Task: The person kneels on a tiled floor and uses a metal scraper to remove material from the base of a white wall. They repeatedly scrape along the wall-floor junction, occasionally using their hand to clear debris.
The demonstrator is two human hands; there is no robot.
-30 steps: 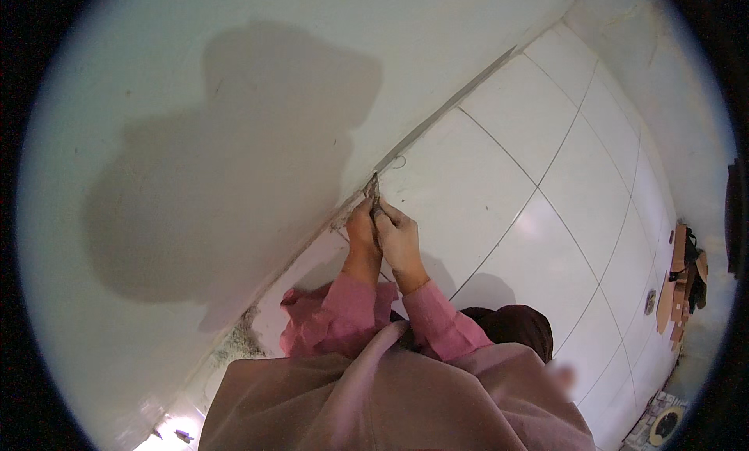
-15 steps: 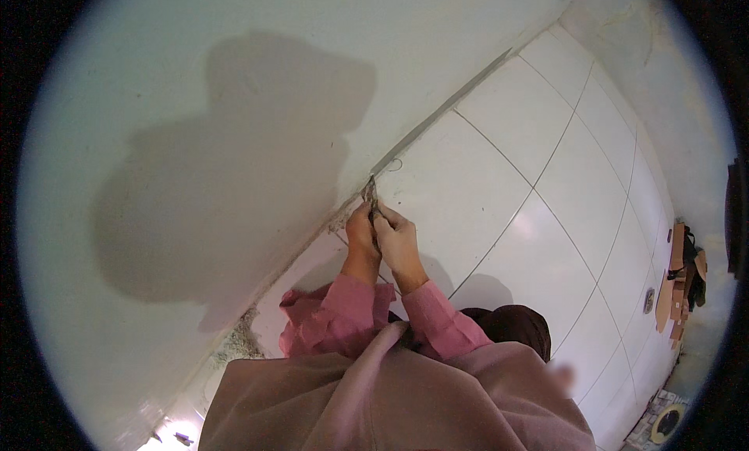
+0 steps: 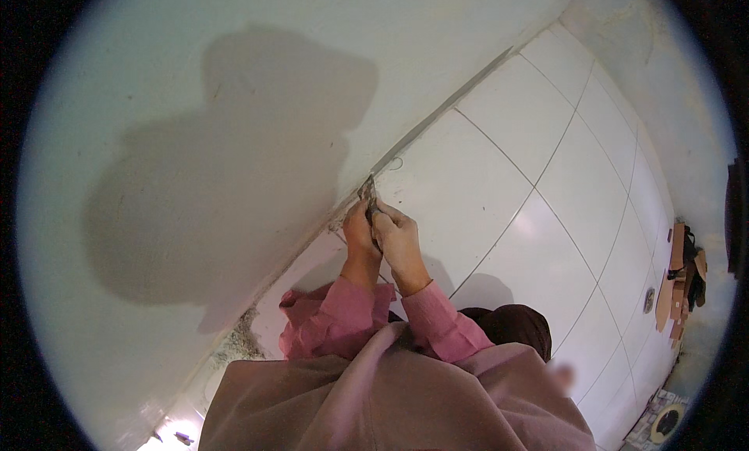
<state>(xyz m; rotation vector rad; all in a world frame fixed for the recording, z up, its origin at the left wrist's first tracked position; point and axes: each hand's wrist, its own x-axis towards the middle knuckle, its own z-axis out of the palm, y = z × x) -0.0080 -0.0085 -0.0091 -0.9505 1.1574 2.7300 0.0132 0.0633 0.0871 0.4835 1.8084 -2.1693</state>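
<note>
Both my hands are closed together around a small pointed thing smeared with dark grey (image 3: 367,187); its kind is hard to make out. My left hand (image 3: 358,231) wraps it from the wall side, and my right hand (image 3: 399,239) grips it on the floor side, thumb on top. The pointed end shows beyond my fingers, at the joint where the pale wall (image 3: 437,37) meets the white tiled floor (image 3: 484,178). A smooth grey strip (image 3: 425,123) runs along that joint from near the tip toward the far corner.
A thin ring-like loop (image 3: 396,164) lies on the tile near the tip. Rough, crumbly patches (image 3: 248,334) mark the joint at lower left. Cardboard pieces (image 3: 677,295) lean at the far right, above a round-topped object (image 3: 667,422). A bright light (image 3: 168,438) glows at lower left.
The pointed end has tilted slightly in my hands, showing more of its grey-smeared side. My hands have barely shifted and keep their grip; the shadow on the wall has moved a little left.
</note>
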